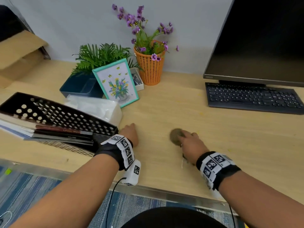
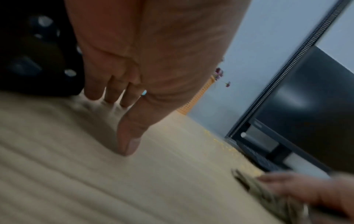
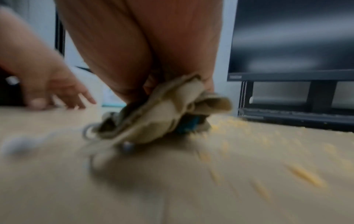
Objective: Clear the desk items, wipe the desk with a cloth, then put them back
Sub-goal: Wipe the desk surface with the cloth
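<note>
The right hand [image 1: 190, 142] grips a bunched tan cloth [image 3: 168, 106] on the desk [image 1: 164, 112]; the left hand [image 1: 130, 134] rests fingers-down, holding nothing.

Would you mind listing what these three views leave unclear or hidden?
- Cloth: motion-blurred in the right wrist view; the right hand covers most of it in the head view.
- Monitor: cut off by the top and right edges, head view.
- Small box: contents too small, partly behind the picture frame.
- Left hand fingertips: hidden by its own back, head view.
</note>
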